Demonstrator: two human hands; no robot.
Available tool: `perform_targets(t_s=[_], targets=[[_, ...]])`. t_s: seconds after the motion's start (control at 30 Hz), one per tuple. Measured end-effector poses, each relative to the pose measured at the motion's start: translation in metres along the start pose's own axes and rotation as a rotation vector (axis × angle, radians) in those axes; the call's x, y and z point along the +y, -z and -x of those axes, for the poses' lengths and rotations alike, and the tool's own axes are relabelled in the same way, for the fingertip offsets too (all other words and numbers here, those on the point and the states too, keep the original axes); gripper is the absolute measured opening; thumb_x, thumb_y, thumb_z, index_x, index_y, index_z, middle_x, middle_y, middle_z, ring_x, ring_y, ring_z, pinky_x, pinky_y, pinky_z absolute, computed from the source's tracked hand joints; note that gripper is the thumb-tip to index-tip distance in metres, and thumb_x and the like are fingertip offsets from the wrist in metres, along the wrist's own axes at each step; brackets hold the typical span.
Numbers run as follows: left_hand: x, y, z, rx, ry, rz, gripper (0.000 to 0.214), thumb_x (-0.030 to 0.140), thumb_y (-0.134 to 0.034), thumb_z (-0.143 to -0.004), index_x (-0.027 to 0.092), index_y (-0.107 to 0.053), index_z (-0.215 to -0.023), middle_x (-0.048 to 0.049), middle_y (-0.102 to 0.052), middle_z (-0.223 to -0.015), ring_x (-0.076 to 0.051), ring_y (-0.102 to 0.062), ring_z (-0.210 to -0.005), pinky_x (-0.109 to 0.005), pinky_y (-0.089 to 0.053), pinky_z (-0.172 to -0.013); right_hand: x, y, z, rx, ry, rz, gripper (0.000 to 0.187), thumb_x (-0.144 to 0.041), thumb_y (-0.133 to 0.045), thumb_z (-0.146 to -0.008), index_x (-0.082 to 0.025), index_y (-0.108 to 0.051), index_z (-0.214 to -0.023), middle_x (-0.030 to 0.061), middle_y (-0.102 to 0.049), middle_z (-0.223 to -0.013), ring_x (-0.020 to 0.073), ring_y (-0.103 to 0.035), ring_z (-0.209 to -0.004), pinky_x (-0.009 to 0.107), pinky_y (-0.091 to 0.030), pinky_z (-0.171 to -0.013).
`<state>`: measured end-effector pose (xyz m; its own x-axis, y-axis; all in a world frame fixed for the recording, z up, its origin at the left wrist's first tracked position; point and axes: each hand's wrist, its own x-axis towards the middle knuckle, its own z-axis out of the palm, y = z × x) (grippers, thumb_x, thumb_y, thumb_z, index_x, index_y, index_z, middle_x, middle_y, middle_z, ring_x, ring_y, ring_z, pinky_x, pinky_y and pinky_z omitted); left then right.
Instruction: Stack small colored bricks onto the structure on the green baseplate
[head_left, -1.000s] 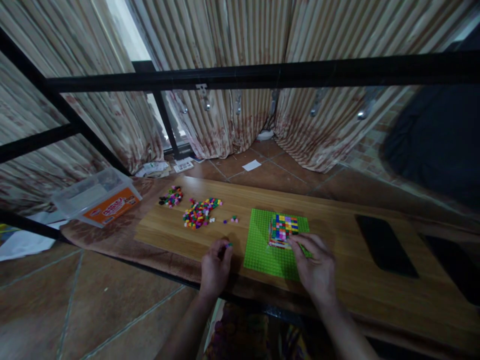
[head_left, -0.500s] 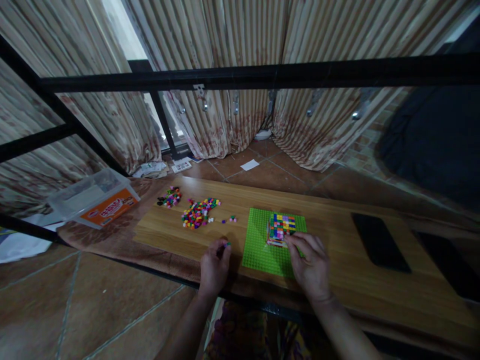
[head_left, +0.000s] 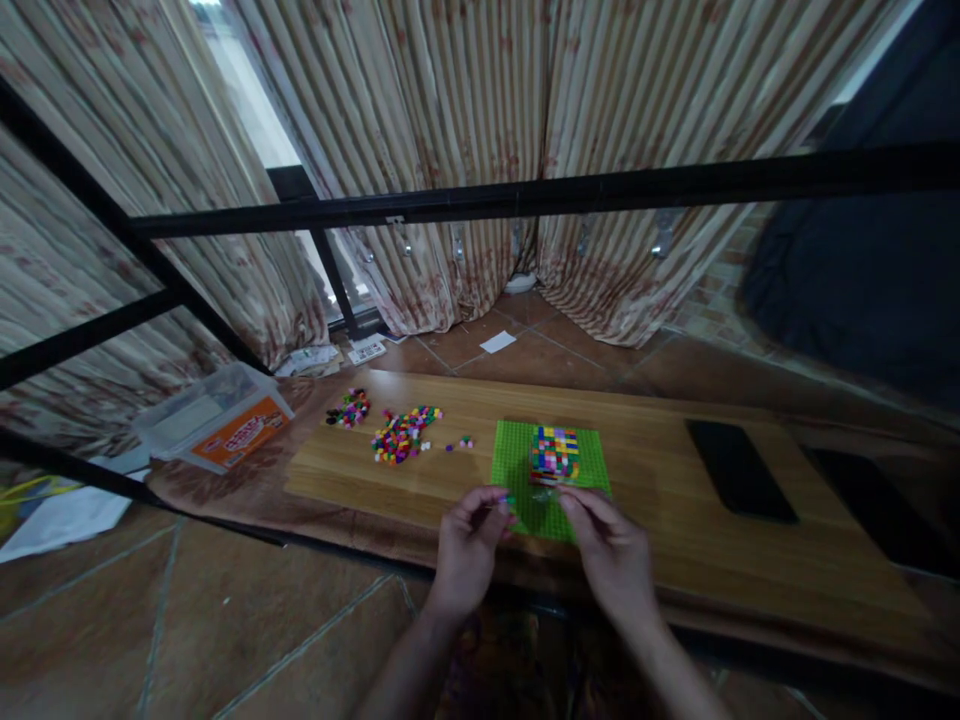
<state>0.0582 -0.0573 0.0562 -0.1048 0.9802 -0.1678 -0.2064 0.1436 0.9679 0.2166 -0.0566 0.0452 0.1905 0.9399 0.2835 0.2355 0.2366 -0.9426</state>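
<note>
1. The wooden board (head_left: 645,500) is carrying everything on a brown cloth (head_left: 217,508); a knock at its near edge could be setting loose pieces sliding.
2. The green baseplate (head_left: 508,465) is lying flat on the board; a wrist pressing on its near edge could be shifting it.
3. The right hand (head_left: 616,552) is hovering over the baseplate's near part. Its fingertips are sitting close together, but blur is hiding whether they are meeting or gripping anything; I cannot tell. A careless push forward could be bumping the block.
4. The left hand (head_left: 471,545) is pinching small bricks (head_left: 510,500) narrowly between thumb and finger, near the baseplate's left edge; a loosening grip could be dropping them.
5. The brick pile (head_left: 405,436) is spreading across the board's left part; a sweeping left sleeve or hand could be scattering it.
6. The multicoloured block (head_left: 555,456) is standing on the baseplate, just beyond the right fingertips; uneven pressure could be lifting a layer or leaving bricks crooked.
7. Two loose bits (head_left: 466,442) are resting between pile and baseplate; a brushing hand could be losing them.
</note>
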Motion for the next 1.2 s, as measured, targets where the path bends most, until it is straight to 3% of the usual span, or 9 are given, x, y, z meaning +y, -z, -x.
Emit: perform_targets(t_s=[0.1, 0.27, 0.77, 0.97, 1.2], targets=[[0.01, -0.015, 0.011, -0.072, -0.025, 0.006, 0.023, 0.032, -0.069, -0.072, 0.018, -0.067, -0.091, -0.0005, -0.067, -0.078, -0.012, -0.062, -0.07, -0.022, -0.051, -0.063, -0.018, -0.005, 0.007, -0.069, -0.128, -0.14, 0.022, -0.038, -0.062, -0.08, -0.023, -0.071, -0.093, 0.0052, -0.069, -0.096, 0.0202, -0.063, -0.09, 0.034, -0.05, -0.079], [0.018, -0.028, 0.023, -0.113, -0.139, -0.007, 0.016, 0.026, -0.069, -0.074, 0.018, -0.065, -0.087, -0.0002, -0.068, -0.082, -0.013, -0.062, -0.077, -0.025, -0.051, -0.073, -0.036, -0.003, 0.012, -0.017, -0.19, -0.298, 0.018, -0.036, -0.07, -0.072, -0.023, -0.073, -0.084, 0.0034, -0.07, -0.084, 0.0177, -0.063, -0.077, 0.031, -0.052, -0.071], [0.011, -0.046, 0.032, -0.065, -0.095, 0.057, 0.013, 0.026, -0.07, -0.072, 0.015, -0.065, -0.076, 0.0007, -0.065, -0.069, -0.01, -0.059, -0.064, -0.022, -0.051, -0.065, -0.027, -0.012, 0.024, 0.115, -0.406, -0.605, 0.02, -0.037, -0.076, -0.065, -0.019, -0.072, -0.074, 0.0012, -0.067, -0.068, 0.0137, -0.059, -0.061, 0.027, -0.048, -0.06], [0.003, -0.031, 0.021, 0.045, 0.004, 0.102, 0.019, 0.029, -0.074, -0.067, 0.015, -0.065, -0.076, 0.0003, -0.064, -0.071, -0.01, -0.06, -0.065, -0.023, -0.051, -0.065, -0.004, -0.001, 0.009, 0.373, -0.445, -0.535, 0.025, -0.038, -0.078, -0.061, -0.02, -0.073, -0.079, 0.0012, -0.069, -0.074, 0.012, -0.057, -0.063, 0.025, -0.046, -0.06], [-0.016, 0.006, -0.002, 0.161, 0.074, 0.089, 0.028, 0.032, -0.077, -0.061, 0.014, -0.065, -0.078, 0.0008, -0.063, -0.068, -0.009, -0.06, -0.06, -0.021, -0.05, -0.06, 0.026, 0.011, -0.019, 0.275, -0.188, -0.154, 0.024, -0.039, -0.069, -0.07, -0.019, -0.074, -0.083, 0.0064, -0.071, -0.086, 0.0198, -0.063, -0.079, 0.034, -0.049, -0.073]])
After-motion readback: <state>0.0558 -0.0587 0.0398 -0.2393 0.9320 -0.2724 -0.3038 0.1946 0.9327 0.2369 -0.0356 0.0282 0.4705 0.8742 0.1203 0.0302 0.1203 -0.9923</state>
